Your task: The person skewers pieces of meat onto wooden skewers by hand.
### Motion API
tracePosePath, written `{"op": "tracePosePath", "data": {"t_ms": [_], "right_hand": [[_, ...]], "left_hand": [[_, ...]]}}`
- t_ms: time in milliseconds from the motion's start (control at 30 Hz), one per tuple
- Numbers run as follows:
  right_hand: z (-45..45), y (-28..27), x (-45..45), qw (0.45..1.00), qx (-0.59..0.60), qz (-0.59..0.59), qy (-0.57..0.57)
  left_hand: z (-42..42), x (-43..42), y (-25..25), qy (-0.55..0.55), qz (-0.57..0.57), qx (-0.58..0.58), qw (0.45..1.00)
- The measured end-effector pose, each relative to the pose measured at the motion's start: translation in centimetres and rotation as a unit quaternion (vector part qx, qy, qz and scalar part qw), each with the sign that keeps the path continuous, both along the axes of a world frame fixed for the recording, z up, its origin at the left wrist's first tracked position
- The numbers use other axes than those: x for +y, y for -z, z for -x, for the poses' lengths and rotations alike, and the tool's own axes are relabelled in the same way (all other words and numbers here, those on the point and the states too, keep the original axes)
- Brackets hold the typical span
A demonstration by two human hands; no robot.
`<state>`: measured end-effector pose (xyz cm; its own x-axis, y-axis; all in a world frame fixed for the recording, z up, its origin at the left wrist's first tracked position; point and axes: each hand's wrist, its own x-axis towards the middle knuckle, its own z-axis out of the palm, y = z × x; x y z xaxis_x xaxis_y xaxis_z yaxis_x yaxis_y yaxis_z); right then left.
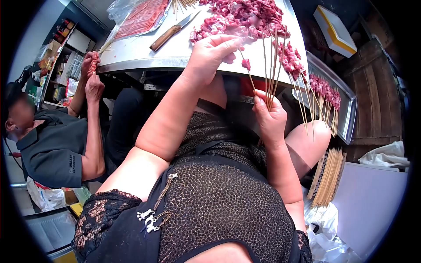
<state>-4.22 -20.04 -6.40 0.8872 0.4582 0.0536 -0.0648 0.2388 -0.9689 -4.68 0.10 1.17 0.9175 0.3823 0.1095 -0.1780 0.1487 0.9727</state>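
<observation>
My right hand (269, 115) is closed round several bare bamboo skewers (274, 65). Apart from these, one skewer in its grip leans left with a single piece of red meat (246, 64) threaded on it. At that skewer's upper tip, my left hand (212, 55) is closed in a pinch, with a bit of meat (229, 58) showing under the fingertips. Just beyond is a big pile of cut raw meat (245, 19) on the white tabletop (171, 55). Loaded meat skewers (293, 59) lie at the table's right edge, their sticks jutting out over it.
A knife (169, 36) with a wooden handle and a bag of red meat strips (142, 17) lie at the table's left. More loaded skewers (325, 94) rest on a metal tray (346, 118). Bare skewers (329, 177) fill a holder lower right. Another person (57, 136) works at left, holding meat.
</observation>
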Motion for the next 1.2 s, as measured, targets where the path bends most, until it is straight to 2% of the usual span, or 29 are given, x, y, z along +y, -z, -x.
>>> {"op": "tracePosePath", "data": {"t_ms": [167,233,633,1033,1200], "right_hand": [[0.1,0.1,0.1,1.0,-0.014,-0.008,0.015],[0.0,0.1,-0.2,1.0,-0.018,-0.004,0.007],[-0.1,0.5,0.2,1.0,-0.011,0.015,-0.012],[0.4,-0.3,0.3,0.998,0.049,0.021,-0.042],[0.6,-0.5,0.5,0.998,0.04,0.022,-0.036]], "left_hand": [[0.1,0.5,-0.5,-0.007,0.034,0.003,0.999],[-0.6,1.7,-0.2,-0.045,0.114,-0.041,0.992],[-0.6,1.6,0.5,-0.062,0.066,-0.04,0.995],[-0.2,-0.8,0.9,-0.049,0.077,-0.107,0.99],[-0.2,-1.1,1.9,-0.051,0.095,-0.088,0.99]]}}
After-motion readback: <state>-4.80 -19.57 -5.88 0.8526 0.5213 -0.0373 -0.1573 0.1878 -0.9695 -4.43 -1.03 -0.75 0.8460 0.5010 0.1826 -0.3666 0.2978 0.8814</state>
